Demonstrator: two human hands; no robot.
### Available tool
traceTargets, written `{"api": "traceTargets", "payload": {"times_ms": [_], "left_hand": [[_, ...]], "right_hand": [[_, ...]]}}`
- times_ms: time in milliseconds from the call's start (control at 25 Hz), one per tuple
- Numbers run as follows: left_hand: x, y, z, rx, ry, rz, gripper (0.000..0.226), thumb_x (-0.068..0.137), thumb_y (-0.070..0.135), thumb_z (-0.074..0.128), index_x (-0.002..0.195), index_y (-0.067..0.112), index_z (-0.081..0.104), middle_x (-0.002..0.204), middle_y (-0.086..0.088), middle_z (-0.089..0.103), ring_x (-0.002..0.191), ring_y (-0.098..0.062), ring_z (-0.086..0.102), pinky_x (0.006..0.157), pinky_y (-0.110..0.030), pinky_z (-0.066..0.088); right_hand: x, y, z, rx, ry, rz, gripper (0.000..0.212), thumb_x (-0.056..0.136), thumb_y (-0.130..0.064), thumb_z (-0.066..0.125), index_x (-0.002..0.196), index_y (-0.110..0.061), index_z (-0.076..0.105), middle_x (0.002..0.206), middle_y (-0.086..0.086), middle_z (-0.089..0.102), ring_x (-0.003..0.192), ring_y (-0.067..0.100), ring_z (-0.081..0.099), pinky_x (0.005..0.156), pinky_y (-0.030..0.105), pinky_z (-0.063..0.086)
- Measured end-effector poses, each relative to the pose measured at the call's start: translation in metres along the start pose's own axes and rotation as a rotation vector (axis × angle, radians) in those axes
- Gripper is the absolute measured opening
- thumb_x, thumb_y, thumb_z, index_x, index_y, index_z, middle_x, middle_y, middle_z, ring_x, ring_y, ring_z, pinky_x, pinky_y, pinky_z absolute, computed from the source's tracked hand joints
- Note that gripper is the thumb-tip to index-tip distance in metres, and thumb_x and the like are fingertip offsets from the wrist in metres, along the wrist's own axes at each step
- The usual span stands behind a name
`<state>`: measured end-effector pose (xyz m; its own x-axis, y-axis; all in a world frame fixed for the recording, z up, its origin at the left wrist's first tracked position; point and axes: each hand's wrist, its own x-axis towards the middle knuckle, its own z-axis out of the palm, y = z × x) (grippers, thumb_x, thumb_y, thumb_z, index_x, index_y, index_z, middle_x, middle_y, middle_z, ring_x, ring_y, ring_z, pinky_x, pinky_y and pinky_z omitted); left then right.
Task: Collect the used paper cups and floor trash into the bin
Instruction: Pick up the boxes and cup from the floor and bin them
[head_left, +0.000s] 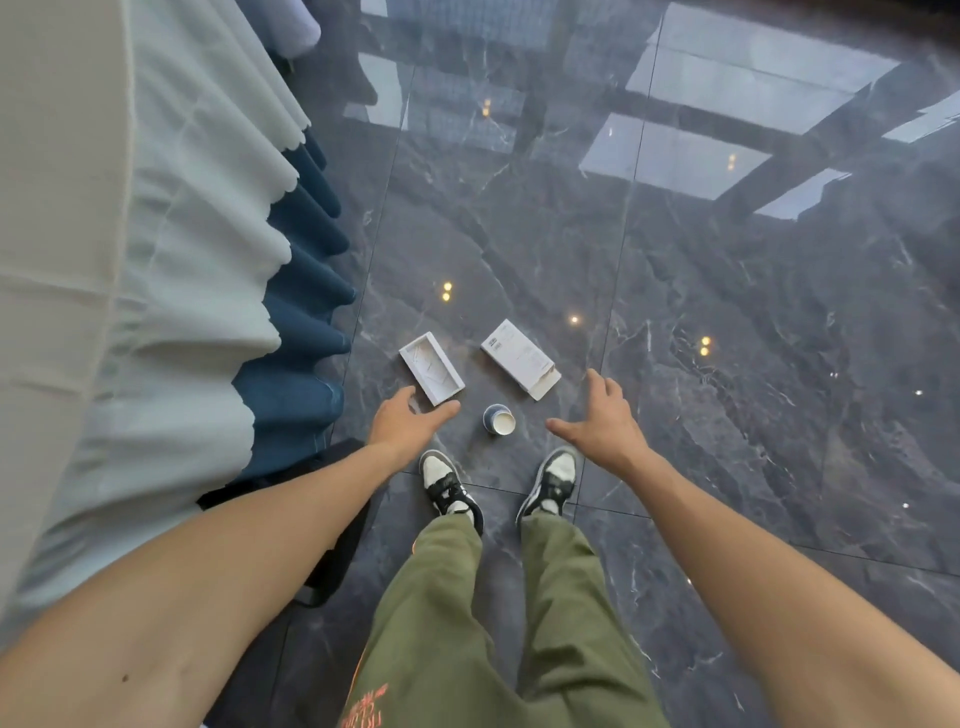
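Head view: a dark marble floor (727, 415) is seen from above, with a draped desk (130, 260) off to the left. Both arms are stretched downward. The left hand (408, 421) is spread open and empty, a tray (431, 368) lying just beyond its fingertips. The right hand (602, 421) is likewise open and empty, a box (521, 359) just beyond it. A cup (500, 420) lies tipped on the floor between the two hands. No bin is shown. The pickup step appears to be starting; a lower reach and closing grips are called for next.
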<state>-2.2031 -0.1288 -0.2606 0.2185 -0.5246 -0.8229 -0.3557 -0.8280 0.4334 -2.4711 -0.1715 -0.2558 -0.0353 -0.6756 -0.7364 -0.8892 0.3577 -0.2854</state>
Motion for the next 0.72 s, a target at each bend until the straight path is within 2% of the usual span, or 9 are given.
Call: {"api": "traceTargets", "payload": {"times_ms": [160,400,560,640,720], "left_hand": [[0.054,-0.011,0.017,-0.031,0.037,-0.034,0.092,0.087,0.057,0.073,0.159,0.015,0.036,0.165,-0.006,0.037,0.150,-0.028,0.037,0.119,-0.042,0.031],[0.150,-0.031,0.064,-0.107,0.067,-0.131,0.090,0.088,0.054,0.074,0.158,0.013,0.036,0.164,-0.007,0.039,0.149,-0.028,0.039,0.116,-0.040,0.034],[0.237,-0.051,0.111,-0.179,0.134,-0.203,0.081,0.087,0.047,0.077,0.151,0.010,0.043,0.151,-0.008,0.051,0.137,-0.027,0.050,0.096,-0.030,0.038],[0.286,-0.066,0.134,-0.220,0.149,-0.215,0.095,0.075,0.060,0.078,0.149,0.010,0.044,0.149,-0.008,0.053,0.133,-0.030,0.053,0.103,-0.033,0.043],[0.342,-0.087,0.155,-0.228,0.172,-0.228,0.107,0.064,0.069,0.077,0.147,0.011,0.044,0.145,-0.009,0.057,0.129,-0.032,0.057,0.109,-0.044,0.046]], "right_hand": [[0.056,0.009,0.019,-0.042,-0.052,-0.012,0.105,0.084,-0.050,0.075,0.162,-0.017,0.013,0.168,0.015,0.016,0.154,0.033,0.021,0.119,0.052,0.030],[0.155,0.030,0.058,-0.090,-0.111,-0.072,0.097,0.084,-0.045,0.077,0.158,-0.015,0.021,0.160,0.014,0.029,0.147,0.034,0.032,0.113,0.050,0.035],[0.240,0.051,0.100,-0.113,-0.109,-0.103,0.096,0.081,-0.046,0.078,0.155,-0.016,0.025,0.156,0.011,0.034,0.141,0.034,0.038,0.111,0.052,0.041],[0.288,0.062,0.125,-0.109,-0.099,-0.099,0.093,0.080,-0.044,0.078,0.153,-0.016,0.028,0.151,0.011,0.039,0.137,0.033,0.042,0.108,0.051,0.043],[0.340,0.074,0.155,-0.090,-0.082,-0.094,0.086,0.078,-0.043,0.079,0.147,-0.016,0.034,0.148,0.010,0.042,0.133,0.032,0.044,0.103,0.048,0.045]]}}
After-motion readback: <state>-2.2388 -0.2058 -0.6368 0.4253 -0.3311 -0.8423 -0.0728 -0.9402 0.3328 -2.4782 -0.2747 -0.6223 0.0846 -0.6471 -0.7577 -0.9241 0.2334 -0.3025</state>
